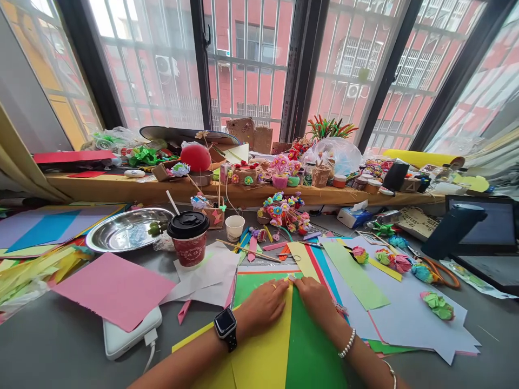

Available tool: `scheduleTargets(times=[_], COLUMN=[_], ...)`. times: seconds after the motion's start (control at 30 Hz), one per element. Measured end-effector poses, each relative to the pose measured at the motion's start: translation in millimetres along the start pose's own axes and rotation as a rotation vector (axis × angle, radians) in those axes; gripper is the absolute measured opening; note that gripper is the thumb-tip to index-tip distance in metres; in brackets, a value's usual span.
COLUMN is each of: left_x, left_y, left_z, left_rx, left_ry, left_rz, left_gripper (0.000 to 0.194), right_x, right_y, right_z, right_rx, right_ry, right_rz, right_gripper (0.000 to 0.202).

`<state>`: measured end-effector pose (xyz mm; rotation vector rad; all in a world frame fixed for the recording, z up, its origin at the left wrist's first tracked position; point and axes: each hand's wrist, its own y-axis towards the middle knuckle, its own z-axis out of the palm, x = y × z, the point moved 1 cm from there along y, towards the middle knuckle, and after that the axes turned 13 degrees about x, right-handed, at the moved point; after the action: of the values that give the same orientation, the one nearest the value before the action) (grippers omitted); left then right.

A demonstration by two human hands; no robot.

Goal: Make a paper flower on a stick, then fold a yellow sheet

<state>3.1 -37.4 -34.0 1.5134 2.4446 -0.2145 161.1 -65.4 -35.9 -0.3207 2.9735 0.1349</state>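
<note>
A sheet of yellow paper (259,351) lies over green paper (312,351) directly in front of me. My left hand (263,305), with a watch on the wrist, rests on the yellow sheet with its fingers stretched toward the far edge. My right hand (314,297) has its fingers closed at the far end of the yellow paper, beside the left fingertips. Something small and pale shows between the fingertips, too small to name. Right of my hands, a light green paper strip (352,270) lies over white paper (417,324).
Left stand a lidded coffee cup (188,243), a metal tray (109,232) and pink paper (115,289) over a white power bank (130,335). Crumpled paper flowers (438,305) and orange-handled scissors (441,273) lie right, near a tablet (482,227). Crafts crowd the windowsill (121,189).
</note>
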Motion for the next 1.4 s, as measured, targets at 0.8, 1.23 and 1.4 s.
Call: scheduleTargets(times=[0.8, 1.23, 1.4], left_x=[-4, 21, 22], left_y=[1, 30, 29], left_z=[-3.4, -5.9, -1.9], left_rx=[0.004, -0.027, -0.028], left_ry=[0.081, 0.104, 0.109], left_rz=[0.029, -0.053, -0.046], left_gripper=[0.042, 0.038, 0.038], right_x=[14, 1, 13], right_y=[-45, -14, -20], right_z=[-6, -4, 5], right_rx=[-0.171, -0.244, -0.31], right_ry=[0.041, 0.02, -0.042], right_rz=[-0.182, -0.065, -0.149], right_gripper=[0.017, 0.024, 0.035])
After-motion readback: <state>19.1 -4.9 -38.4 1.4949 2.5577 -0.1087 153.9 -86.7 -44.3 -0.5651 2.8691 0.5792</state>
